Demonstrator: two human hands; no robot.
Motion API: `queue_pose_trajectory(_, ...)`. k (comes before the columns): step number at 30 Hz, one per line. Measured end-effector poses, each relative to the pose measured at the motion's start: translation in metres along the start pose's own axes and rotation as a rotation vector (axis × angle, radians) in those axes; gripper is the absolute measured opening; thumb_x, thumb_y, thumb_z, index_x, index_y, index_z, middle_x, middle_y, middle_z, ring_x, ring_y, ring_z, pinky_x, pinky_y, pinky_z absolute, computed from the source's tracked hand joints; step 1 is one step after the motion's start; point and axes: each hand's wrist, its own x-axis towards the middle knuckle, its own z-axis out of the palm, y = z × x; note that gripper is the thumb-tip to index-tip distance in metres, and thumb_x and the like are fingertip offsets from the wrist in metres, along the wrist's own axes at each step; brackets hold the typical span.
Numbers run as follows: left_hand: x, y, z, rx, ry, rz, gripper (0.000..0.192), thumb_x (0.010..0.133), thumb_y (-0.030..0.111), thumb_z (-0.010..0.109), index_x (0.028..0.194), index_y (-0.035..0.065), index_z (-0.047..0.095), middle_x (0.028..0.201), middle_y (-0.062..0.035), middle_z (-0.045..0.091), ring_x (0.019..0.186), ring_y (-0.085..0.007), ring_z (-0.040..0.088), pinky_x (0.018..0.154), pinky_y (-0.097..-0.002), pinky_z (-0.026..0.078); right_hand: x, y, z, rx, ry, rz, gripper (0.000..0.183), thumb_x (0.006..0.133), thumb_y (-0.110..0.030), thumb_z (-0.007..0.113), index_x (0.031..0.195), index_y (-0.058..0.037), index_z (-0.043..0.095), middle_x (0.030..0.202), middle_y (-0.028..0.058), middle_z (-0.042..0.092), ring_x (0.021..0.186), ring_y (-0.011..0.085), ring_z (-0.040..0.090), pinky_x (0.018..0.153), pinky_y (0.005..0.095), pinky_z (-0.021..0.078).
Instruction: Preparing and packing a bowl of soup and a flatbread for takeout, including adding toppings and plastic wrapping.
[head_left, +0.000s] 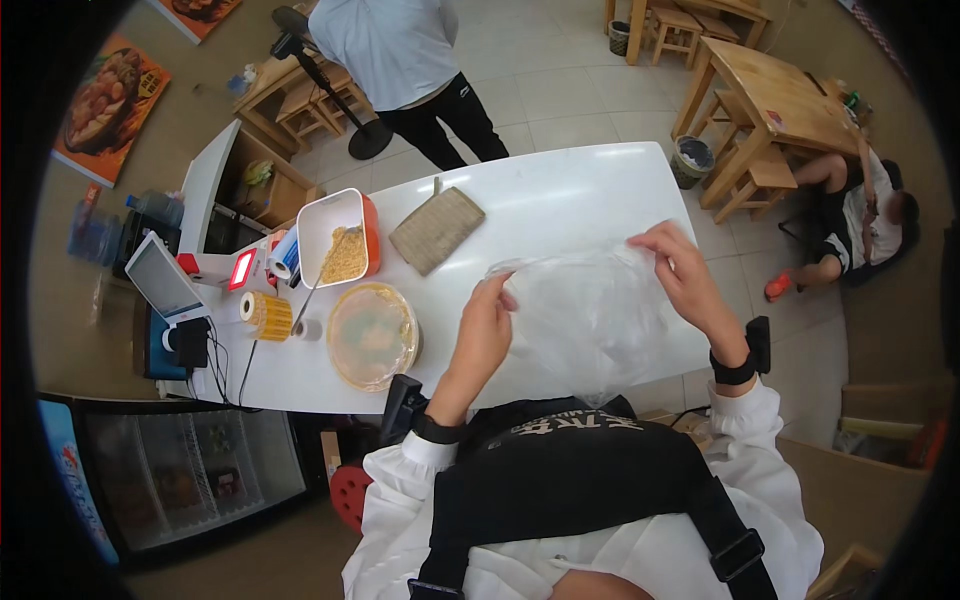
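A thin clear plastic bag is stretched between my two hands above the white counter. My left hand pinches its left rim between thumb and fingers. At its upper right rim, my right hand grips the film with thumb and forefinger. The bag's lower end hangs toward the counter's near edge. Left of my left hand stands a round takeaway bowl with a see-through lid and its contents blurred beneath. Beyond the bag lies a folded brown-grey cloth.
A red-and-white tub holds crumbly yellow food and a spoon. Beside it are a yellow label roll, a payment terminal and a screen. One person stands beyond the counter; another sits at right.
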Motion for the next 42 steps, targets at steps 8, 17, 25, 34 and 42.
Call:
queue_pose_trajectory(8, 0.002, 0.034, -0.002, -0.259, -0.082, -0.260, 0.037, 0.072, -0.010, 0.047, 0.106, 0.0014, 0.053, 0.073, -0.0008, 0.043, 0.064, -0.0066, 0.042, 0.057, -0.0252, 0.039, -0.008, 0.008, 0.081, -0.085, -0.477, 0.025, 0.038, 0.070, -0.001, 0.062, 0.108, -0.0052, 0.056, 0.108, 0.0168, 0.052, 0.111, 0.0338, 0.045, 0.093, 0.0403, 0.0376)
queue_pose_trajectory(17, -0.005, 0.040, -0.037, 0.763, 0.014, 0.186, 0.045, 0.065, 0.000, 0.062, 0.107, 0.0181, 0.063, 0.123, -0.0104, 0.050, 0.110, -0.0274, 0.049, 0.083, -0.0394, 0.045, 0.000, 0.036, 0.038, -0.658, -1.045, 0.077, 0.077, 0.055, -0.017, 0.080, 0.124, -0.0093, 0.047, 0.123, 0.0166, 0.048, 0.125, 0.0370, 0.033, 0.103, 0.0461, 0.0265)
queue_pose_trajectory(25, -0.017, -0.035, 0.017, 0.548, -0.611, -0.124, 0.076, 0.057, 0.018, 0.079, 0.126, 0.0189, 0.046, 0.144, -0.0103, 0.028, 0.129, -0.0317, 0.032, 0.101, -0.0471, 0.032, 0.000, 0.070, 0.054, -0.395, -1.143, 0.058, 0.077, 0.057, -0.013, 0.079, 0.127, -0.0101, 0.046, 0.126, 0.0166, 0.048, 0.120, 0.0310, 0.043, 0.100, 0.0404, 0.0321)
queue_pose_trajectory(34, -0.012, -0.034, 0.024, 0.657, -0.646, -0.271, 0.095, 0.053, 0.024, 0.083, 0.135, 0.0204, 0.035, 0.143, -0.0139, 0.027, 0.129, -0.0361, 0.029, 0.100, -0.0498, 0.032, 0.039, 0.050, 0.044, 0.424, -1.041, 0.220, 0.077, 0.060, -0.002, 0.076, 0.129, -0.0116, 0.044, 0.121, 0.0148, 0.046, 0.110, 0.0293, 0.048, 0.091, 0.0343, 0.0435)
queue_pose_trajectory(42, 0.001, 0.005, 0.014, 0.264, -0.492, 0.074, 0.062, 0.071, 0.009, 0.068, 0.129, 0.0145, 0.045, 0.134, -0.0123, 0.039, 0.123, -0.0312, 0.039, 0.095, -0.0397, 0.040, 0.021, 0.074, 0.081, -0.460, -0.848, -0.001, 0.105, 0.047, -0.009, 0.084, 0.137, -0.0143, 0.031, 0.106, 0.0132, 0.045, 0.091, 0.0284, 0.049, 0.081, 0.0338, 0.0451)
